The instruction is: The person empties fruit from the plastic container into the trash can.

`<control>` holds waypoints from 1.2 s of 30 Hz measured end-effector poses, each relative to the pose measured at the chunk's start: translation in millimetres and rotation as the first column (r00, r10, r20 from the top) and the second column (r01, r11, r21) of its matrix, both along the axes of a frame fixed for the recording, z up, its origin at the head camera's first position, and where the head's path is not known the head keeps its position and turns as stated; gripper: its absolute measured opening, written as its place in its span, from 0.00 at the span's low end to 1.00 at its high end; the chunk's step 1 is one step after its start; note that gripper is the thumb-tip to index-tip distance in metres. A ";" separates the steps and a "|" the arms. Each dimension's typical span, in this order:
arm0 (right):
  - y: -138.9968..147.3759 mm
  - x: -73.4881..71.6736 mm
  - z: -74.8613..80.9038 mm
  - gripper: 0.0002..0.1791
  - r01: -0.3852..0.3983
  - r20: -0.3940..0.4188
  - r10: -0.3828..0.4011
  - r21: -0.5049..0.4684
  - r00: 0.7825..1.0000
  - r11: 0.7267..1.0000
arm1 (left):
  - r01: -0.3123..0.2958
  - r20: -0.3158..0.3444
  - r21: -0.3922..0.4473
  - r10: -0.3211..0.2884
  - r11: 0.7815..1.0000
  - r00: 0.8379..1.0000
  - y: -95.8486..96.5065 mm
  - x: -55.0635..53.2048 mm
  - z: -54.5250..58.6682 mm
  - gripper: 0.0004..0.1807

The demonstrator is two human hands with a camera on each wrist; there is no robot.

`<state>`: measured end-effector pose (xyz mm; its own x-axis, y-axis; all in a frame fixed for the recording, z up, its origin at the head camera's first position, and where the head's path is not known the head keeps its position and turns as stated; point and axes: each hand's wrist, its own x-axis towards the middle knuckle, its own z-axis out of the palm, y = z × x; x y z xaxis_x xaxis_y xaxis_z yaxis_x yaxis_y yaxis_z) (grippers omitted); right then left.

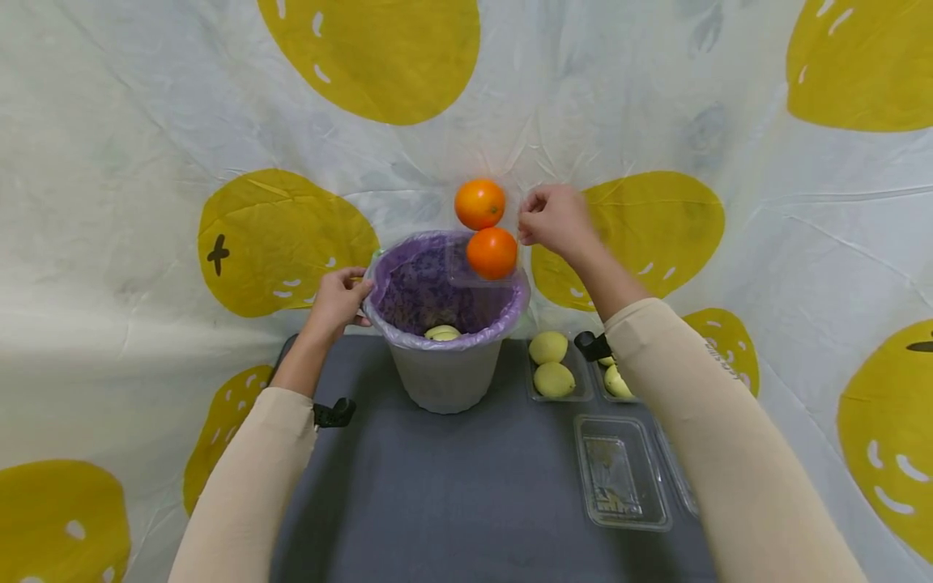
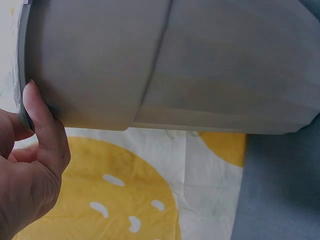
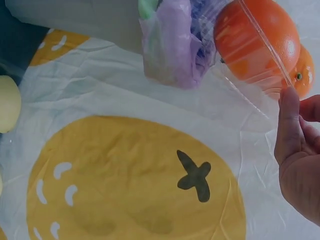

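My right hand pinches the edge of a clear plastic tray, tilted above the bin's far right rim. Two oranges, an upper one and a lower one, are in the tray. A grey waste bin lined with a purple bag stands upright on the table. At its left rim, my left hand grips the edge, thumb and fingers on either side. Pale yellow fruit shows low inside the bin; the rest of the contents is hidden by the near rim.
Right of the bin, a clear tray holds two pale yellow fruits. Another fruit tray is partly behind my right sleeve. Nearer, an empty clear tray lies on the grey table. A fruit-printed sheet hangs behind.
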<state>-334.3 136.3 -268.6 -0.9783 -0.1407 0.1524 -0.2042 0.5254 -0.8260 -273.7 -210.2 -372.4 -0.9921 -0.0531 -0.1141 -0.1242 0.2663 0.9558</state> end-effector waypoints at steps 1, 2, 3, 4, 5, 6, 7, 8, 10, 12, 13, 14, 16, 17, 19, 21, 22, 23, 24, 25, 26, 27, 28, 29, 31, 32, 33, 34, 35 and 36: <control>-1.0 -0.1 -1.2 0.04 -0.002 -0.015 0.002 0.005 1.000 1.000 | -0.001 0.000 0.001 0.001 1.000 1.000 0.2 0.1 0.0 0.28; -1.6 -0.2 -2.5 0.04 -0.004 -0.034 0.005 0.012 0.999 1.000 | 0.000 0.000 0.001 0.000 1.000 1.000 0.6 0.2 0.1 0.28; -2.1 -0.3 -3.9 0.04 -0.007 -0.050 0.008 0.013 0.999 1.000 | 0.000 0.001 0.001 0.000 1.000 1.000 1.0 0.2 0.3 0.28; -2.6 -0.2 -5.3 0.04 -0.008 -0.066 0.009 0.018 0.998 1.000 | 0.001 0.002 0.000 -0.001 1.000 1.000 1.4 0.3 0.4 0.28; -2.9 -0.3 -6.7 0.04 -0.009 -0.082 0.011 0.022 0.997 1.000 | 0.002 0.003 -0.002 -0.002 1.000 1.000 1.9 0.3 0.6 0.28; -3.3 -0.4 -8.1 0.04 -0.011 -0.096 0.014 0.025 0.995 1.000 | 0.004 0.004 -0.003 -0.004 1.000 1.000 2.4 0.2 0.7 0.28; -3.5 -0.1 -9.2 0.04 -0.013 -0.107 0.016 0.028 0.994 1.000 | 0.005 0.005 -0.004 -0.005 1.000 1.000 2.9 0.1 0.8 0.28; -3.8 -0.2 -10.4 0.04 -0.016 -0.115 0.019 0.029 0.993 0.999 | 0.006 0.006 -0.004 -0.006 1.000 1.000 3.4 -0.2 0.8 0.28; -4.7 0.6 -12.0 0.04 -0.016 -0.127 0.020 0.035 0.992 0.999 | 0.008 0.007 -0.004 -0.008 1.000 1.000 4.0 -0.7 0.8 0.28; -6.0 1.3 -13.7 0.04 -0.015 -0.135 0.020 0.041 0.991 0.999 | 0.010 0.006 -0.003 -0.010 1.000 1.000 4.7 -1.1 0.7 0.28; -6.7 1.7 -14.7 0.05 -0.015 -0.141 0.021 0.043 0.990 0.999 | 0.009 0.005 -0.004 -0.009 1.000 1.000 4.8 -1.3 0.6 0.28; -7.4 1.8 -15.9 0.05 -0.015 -0.148 0.021 0.040 0.989 0.999 | 0.009 0.005 -0.004 -0.009 1.000 1.000 5.1 -1.4 0.7 0.28; -8.6 2.1 -18.8 0.05 -0.018 -0.161 0.023 0.030 0.987 0.999 | 0.009 0.003 -0.006 -0.009 1.000 1.000 5.6 -1.5 0.6 0.28; -9.0 1.9 -20.6 0.05 -0.021 -0.165 0.025 0.024 0.986 0.999 | 0.009 0.003 -0.007 -0.009 1.000 1.000 5.8 -1.6 0.6 0.28; -9.8 1.6 -24.6 0.04 -0.028 -0.184 0.029 0.010 0.983 1.000 | 0.007 0.003 -0.007 -0.007 1.000 1.000 5.5 -2.0 0.4 0.27; -10.5 1.5 -28.6 0.04 -0.031 -0.208 0.033 0.010 0.977 0.999 | 0.007 0.005 -0.009 -0.007 1.000 1.000 5.2 -2.4 0.2 0.27; -11.3 1.5 -30.4 0.04 -0.030 -0.223 0.033 0.015 0.974 0.999 | 0.005 0.005 -0.008 -0.005 1.000 1.000 4.7 -2.4 0.2 0.27; -12.0 1.4 -32.0 0.04 -0.029 -0.239 0.033 0.019 0.970 0.999 | 0.004 0.006 -0.009 -0.004 1.000 1.000 4.2 -2.3 0.1 0.27; -12.8 1.3 -33.5 0.03 -0.023 -0.259 0.030 0.028 0.965 0.999 | 0.003 0.007 -0.008 -0.003 1.000 1.000 3.7 -2.2 -0.1 0.27; -13.6 1.1 -35.0 0.03 -0.018 -0.274 0.028 0.039 0.961 0.999 | 0.003 0.009 -0.007 -0.003 1.000 1.000 3.2 -2.3 -0.2 0.27; -14.4 0.8 -36.3 0.04 -0.011 -0.292 0.027 0.056 0.956 0.998 | 0.002 0.010 -0.007 -0.002 1.000 1.000 2.8 -2.2 -0.3 0.28; -15.2 0.2 -37.7 0.04 -0.003 -0.308 0.025 0.071 0.951 0.997 | 0.002 0.011 -0.005 -0.002 1.000 1.000 2.3 -2.1 -0.5 0.28; -16.2 -0.4 -39.0 0.04 0.000 -0.320 0.026 0.082 0.947 0.997 | 0.002 0.012 -0.004 -0.002 1.000 1.000 1.8 -2.0 -0.6 0.28; -17.1 -1.3 -40.3 0.05 0.006 -0.334 0.026 0.095 0.942 0.995 | 0.002 0.013 -0.004 -0.002 1.000 1.000 1.2 -1.9 -0.7 0.28; -19.1 -2.6 -42.8 0.06 0.020 -0.364 0.029 0.129 0.931 0.991 | 0.001 0.014 -0.002 -0.001 1.000 1.000 0.2 -1.7 -0.7 0.28; -20.1 -3.3 -44.1 0.06 0.025 -0.379 0.031 0.142 0.925 0.989 | 0.000 0.014 -0.003 0.000 1.000 1.000 -0.2 -1.7 -0.7 0.28; -21.0 -4.0 -45.5 0.06 0.028 -0.393 0.034 0.151 0.919 0.988 | -0.002 0.011 -0.002 0.002 1.000 1.000 -0.5 -1.8 -1.1 0.28; -22.0 -4.0 -46.8 0.06 0.036 -0.408 0.033 0.161 0.912 0.986 | -0.003 0.008 -0.002 0.003 1.000 1.000 -0.8 -1.6 -1.5 0.28; -22.9 -4.1 -48.1 0.06 0.045 -0.421 0.030 0.168 0.907 0.985 | -0.005 0.006 0.000 0.005 1.000 1.000 -1.2 -1.5 -2.0 0.28; -23.7 -4.1 -49.4 0.06 0.051 -0.433 0.030 0.174 0.901 0.984 | -0.006 0.005 0.000 0.006 1.000 1.000 -1.3 -1.2 -2.4 0.27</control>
